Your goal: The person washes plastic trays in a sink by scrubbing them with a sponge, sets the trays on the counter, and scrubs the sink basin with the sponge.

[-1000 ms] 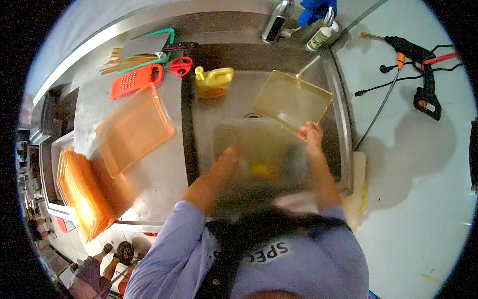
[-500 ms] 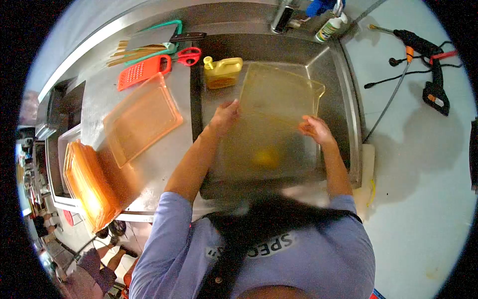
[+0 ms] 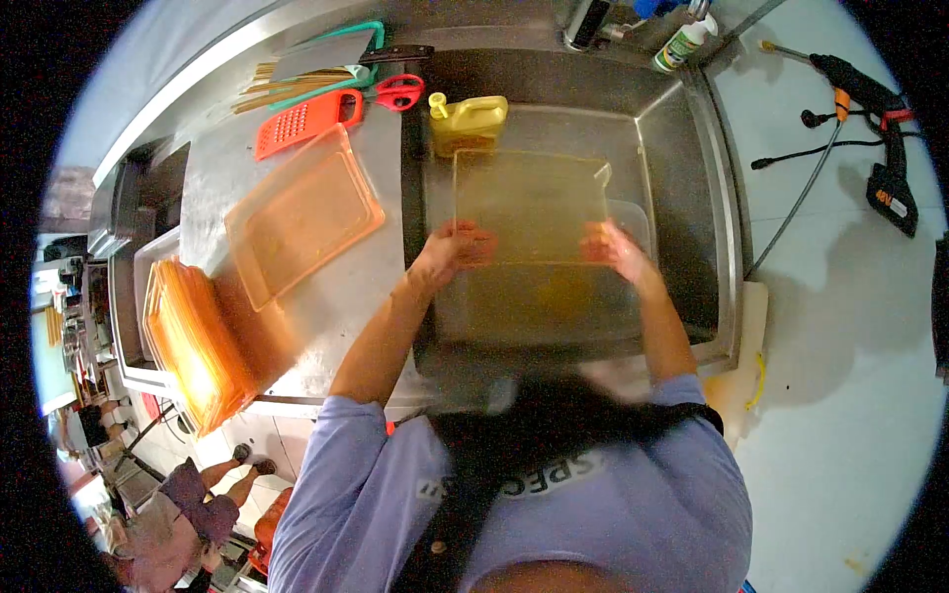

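A clear yellowish plastic tray (image 3: 531,203) is held over the sink (image 3: 682,198) between my two hands. My left hand (image 3: 455,251) has its fingers closed round the tray's left side near the front corner. My right hand (image 3: 617,251), somewhat blurred, grips the opposite side. Below the tray lies a translucent tub (image 3: 629,219) in the sink, partly covered by it. A blurred yellow patch (image 3: 568,295) shows in the tub; I cannot make out what it is. Behind the tray stands a yellow jug (image 3: 469,121) with a pump-like top.
On the left counter are a loose orange tray (image 3: 306,217), a stack of orange trays (image 3: 198,346), a red grater (image 3: 308,121), red scissors (image 3: 398,93) and a knife (image 3: 395,53). A spray bottle (image 3: 682,44) stands behind the sink; a pressure-washer gun (image 3: 875,119) is at right. Another person (image 3: 173,534) is at lower left.
The yellowish tray has been tilted and drawn so that its front edge now sits between my hands, uncovering the tub's right side. The whole view has shifted slightly.
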### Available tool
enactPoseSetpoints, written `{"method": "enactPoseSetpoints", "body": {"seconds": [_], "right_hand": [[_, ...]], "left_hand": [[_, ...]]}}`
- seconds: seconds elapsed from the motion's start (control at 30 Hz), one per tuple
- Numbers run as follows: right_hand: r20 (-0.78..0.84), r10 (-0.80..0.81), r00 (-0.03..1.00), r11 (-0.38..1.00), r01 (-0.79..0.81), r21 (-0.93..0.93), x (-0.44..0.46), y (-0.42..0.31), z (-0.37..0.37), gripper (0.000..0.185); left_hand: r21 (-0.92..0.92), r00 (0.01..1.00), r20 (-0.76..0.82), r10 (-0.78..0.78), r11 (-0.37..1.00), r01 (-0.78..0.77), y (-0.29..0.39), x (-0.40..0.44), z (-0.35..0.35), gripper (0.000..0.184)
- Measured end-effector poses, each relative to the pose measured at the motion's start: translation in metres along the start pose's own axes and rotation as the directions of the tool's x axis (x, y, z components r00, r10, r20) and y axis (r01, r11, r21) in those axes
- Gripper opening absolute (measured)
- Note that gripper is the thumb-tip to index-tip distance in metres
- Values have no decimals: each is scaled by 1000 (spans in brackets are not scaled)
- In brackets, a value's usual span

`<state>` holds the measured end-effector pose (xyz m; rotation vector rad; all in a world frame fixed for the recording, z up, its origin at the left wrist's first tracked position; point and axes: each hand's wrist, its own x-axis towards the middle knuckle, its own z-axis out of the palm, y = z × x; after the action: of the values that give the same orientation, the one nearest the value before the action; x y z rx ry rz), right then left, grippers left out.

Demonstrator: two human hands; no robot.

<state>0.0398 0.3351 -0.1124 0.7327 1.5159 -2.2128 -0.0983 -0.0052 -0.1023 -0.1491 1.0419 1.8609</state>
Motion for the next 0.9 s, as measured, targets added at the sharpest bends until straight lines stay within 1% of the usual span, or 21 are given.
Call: {"method": "enactPoseSetpoints", "body": {"seconds": [0.1,0.13,0.17,0.2,0.23,0.27,0.3,0.33,0.37,0.43,0.47,0.5,0.53,0.57,0.6,0.63,0.67,0.7,0.8,0.83,0.9], "right_hand": [[-132,-194,972,902,229,365,23,24,-9,53],[-300,-141,944,984,167,63,36,52,-25,53],[-461,-144,876,972,38,-231,51,91,-51,54],[-596,-202,777,867,-141,-478,65,121,-73,54],[-319,-132,939,990,110,-87,76,141,-86,53],[-33,-269,963,888,261,380,86,151,-93,51],[256,-378,890,643,53,764,95,162,-101,51],[40,-324,945,554,155,818,77,118,-67,49],[-178,-253,951,488,284,826,52,64,-22,48],[-50,-284,958,634,227,739,44,5,6,42],[-45,-276,960,839,264,475,28,-30,40,43],[-47,-266,963,950,270,157,17,-56,79,45],[-47,-258,965,965,254,-68,16,-64,107,43],[-47,-246,968,931,222,-289,18,-68,125,42],[51,-403,914,750,362,-555,20,-66,135,41],[195,-508,839,478,463,-747,25,-58,143,41],[364,-550,752,151,518,-842,29,-51,148,41],[414,-479,774,40,490,-871,36,-46,140,39],[236,-493,837,-113,208,-972,45,-70,116,38],[-16,-453,892,234,101,-967,54,-80,116,38],[258,-585,769,-22,303,-953,64,-83,129,37]], "left_hand": [[-22,992,-16,128,992,-128,-2,-9,-4,33],[-40,990,-64,129,991,-131,-3,-10,-7,33],[-61,985,-115,131,988,-139,-4,-10,-8,34],[-84,977,-166,134,985,-149,-5,-10,-9,35],[-109,967,-198,158,977,-182,-8,-12,-8,35],[-132,957,-228,182,968,-215,-10,-14,-5,35],[-152,945,-257,202,957,-246,-10,-16,-6,35],[-126,952,-232,199,964,-232,-12,-10,-15,35],[-103,959,-207,192,971,-216,-17,1,-29,35],[-93,960,-218,174,976,-198,-29,1,-29,36],[-97,952,-243,185,972,-214,-24,1,-15,36],[-99,944,-264,197,968,-230,-19,3,-1,36],[-100,947,-268,177,973,-210,-17,8,10,37],[-101,948,-275,159,976,-193,-16,13,21,37],[-102,947,-289,140,979,-176,-15,15,30,37],[-127,949,-287,128,977,-170,-13,16,41,37],[-152,950,-290,116,975,-165,-10,16,51,38],[-178,950,-295,107,970,-165,-7,14,55,38],[-213,966,-243,85,967,-139,-6,14,51,40],[-221,971,-219,95,964,-145,-8,15,51,40],[-230,980,-168,110,962,-148,-14,15,50,39]]}}
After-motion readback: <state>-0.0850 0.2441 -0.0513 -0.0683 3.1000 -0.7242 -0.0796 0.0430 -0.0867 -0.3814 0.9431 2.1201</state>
